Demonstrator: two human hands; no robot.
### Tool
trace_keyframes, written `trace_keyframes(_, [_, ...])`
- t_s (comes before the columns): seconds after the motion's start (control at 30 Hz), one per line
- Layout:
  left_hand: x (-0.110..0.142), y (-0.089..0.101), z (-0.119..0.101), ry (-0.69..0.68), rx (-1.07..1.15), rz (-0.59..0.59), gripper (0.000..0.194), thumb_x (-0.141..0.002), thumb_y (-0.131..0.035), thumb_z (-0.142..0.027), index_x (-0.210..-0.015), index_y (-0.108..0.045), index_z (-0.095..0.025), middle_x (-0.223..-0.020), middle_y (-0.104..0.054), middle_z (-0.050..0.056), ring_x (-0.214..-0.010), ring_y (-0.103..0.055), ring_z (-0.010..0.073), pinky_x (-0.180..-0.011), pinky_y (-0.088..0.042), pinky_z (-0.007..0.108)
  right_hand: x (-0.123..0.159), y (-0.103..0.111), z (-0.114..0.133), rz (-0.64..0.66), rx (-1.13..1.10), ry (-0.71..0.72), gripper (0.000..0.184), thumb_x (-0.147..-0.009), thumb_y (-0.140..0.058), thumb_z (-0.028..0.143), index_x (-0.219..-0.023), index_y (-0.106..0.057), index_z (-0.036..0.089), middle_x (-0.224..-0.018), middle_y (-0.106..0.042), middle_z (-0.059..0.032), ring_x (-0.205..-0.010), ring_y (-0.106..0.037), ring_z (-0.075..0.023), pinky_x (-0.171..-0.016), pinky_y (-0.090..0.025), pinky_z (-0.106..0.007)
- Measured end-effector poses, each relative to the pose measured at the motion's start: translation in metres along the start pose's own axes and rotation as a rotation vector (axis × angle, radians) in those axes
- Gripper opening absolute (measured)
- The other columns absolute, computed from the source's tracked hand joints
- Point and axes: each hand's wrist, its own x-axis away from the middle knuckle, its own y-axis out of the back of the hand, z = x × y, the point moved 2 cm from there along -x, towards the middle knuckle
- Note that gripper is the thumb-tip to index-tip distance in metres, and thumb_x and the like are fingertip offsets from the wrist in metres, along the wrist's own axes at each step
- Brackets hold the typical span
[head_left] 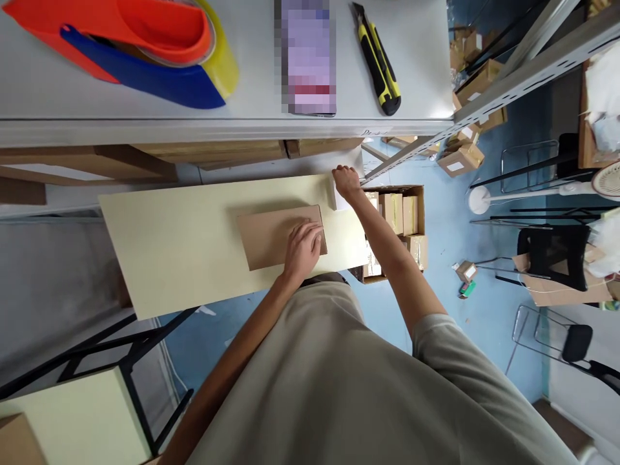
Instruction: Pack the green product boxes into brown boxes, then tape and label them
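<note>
A closed brown cardboard box [264, 237] lies flat on the pale yellow tabletop [184, 245]. Across its right end rests my left hand [304, 247], its fingers laid over the top face. Farther right, my right hand [346, 182] is curled at the far edge of a small white stack [340, 199] that looks like paper labels. Those fingers are closed, and the hand partly covers the stack. Exactly what the fingertips pinch is hidden.
Above the table, a grey shelf [252, 97] holds a tape dispenser [145, 51], a blurred-out phone [310, 58] and a yellow-black utility knife [378, 61]. Right of the table stands an open carton [420, 213] of small boxes. A metal shelf post [523, 81] slants at upper right.
</note>
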Motion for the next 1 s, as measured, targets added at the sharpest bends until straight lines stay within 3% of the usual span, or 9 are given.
trace_keyframes(0.2, [0.006, -0.001, 0.009, -0.005, -0.019, 0.002, 0.032, -0.104, -0.06, -0.027, -0.129, -0.08, -0.026, -0.142, -0.077, 0.013, -0.149, -0.062, 0.036, -0.135, -0.041, 0.056, 0.036, 0.008, -0.006, -0.084, 0.011, -0.001, 0.05, -0.112, -0.036, 0.006, -0.144, -0.074, 0.006, -0.149, -0.071, -0.0255, -0.14, -0.062, -0.0369, -0.12, -0.047, -0.053])
trace_keyframes(0.33, [-0.012, -0.006, -0.001, -0.06, -0.144, 0.043, 0.047, -0.107, -0.053, -0.023, -0.152, -0.067, -0.02, -0.156, -0.071, 0.015, -0.158, -0.057, 0.0338, -0.137, -0.04, 0.055, 0.085, 0.011, -0.016, -0.18, -0.008, 0.05, 0.044, -0.115, -0.039, 0.012, -0.14, -0.076, 0.007, -0.151, -0.071, -0.0239, -0.14, -0.062, -0.0371, -0.12, -0.049, -0.054])
trace_keyframes(0.47, [-0.047, -0.022, -0.012, -0.097, -0.342, 0.199, 0.059, -0.109, -0.049, -0.022, -0.166, -0.049, -0.01, -0.174, -0.054, 0.024, -0.17, -0.043, 0.0343, -0.14, -0.038, 0.056, 0.144, -0.002, -0.026, -0.194, -0.002, 0.101, 0.041, -0.115, -0.042, 0.008, -0.131, -0.08, 0.009, -0.152, -0.072, -0.0217, -0.146, -0.063, -0.0349, -0.124, -0.05, -0.054])
trace_keyframes(0.63, [-0.094, -0.053, -0.015, -0.223, -0.619, 0.487, 0.061, -0.1, -0.046, -0.005, -0.16, -0.051, 0.004, -0.172, -0.052, 0.034, -0.172, -0.04, 0.0337, -0.142, -0.031, 0.052, 0.2, -0.025, -0.026, -0.168, 0.0, 0.117, 0.037, -0.112, -0.048, 0.004, -0.126, -0.082, 0.011, -0.154, -0.073, -0.0213, -0.153, -0.06, -0.0341, -0.127, -0.049, -0.055])
trace_keyframes(0.8, [-0.115, -0.072, -0.011, -0.094, -0.815, 0.709, 0.063, -0.096, -0.048, -0.003, -0.158, -0.057, 0.004, -0.166, -0.055, 0.036, -0.165, -0.049, 0.0378, -0.135, -0.04, 0.051, 0.221, -0.037, -0.02, -0.154, 0.01, 0.094, 0.032, -0.112, -0.054, 0.005, -0.122, -0.083, 0.012, -0.155, -0.072, -0.0204, -0.154, -0.061, -0.0331, -0.126, -0.05, -0.051])
trace_keyframes(1.0, [-0.116, -0.084, -0.005, 0.034, -0.859, 0.767, 0.063, -0.099, -0.051, -0.008, -0.161, -0.056, 0.004, -0.171, -0.05, 0.038, -0.163, -0.05, 0.0406, -0.127, -0.047, 0.05, 0.216, -0.036, -0.013, -0.068, 0.027, 0.114, 0.033, -0.113, -0.051, 0.006, -0.123, -0.083, 0.011, -0.154, -0.073, -0.0197, -0.156, -0.06, -0.0331, -0.128, -0.049, -0.049])
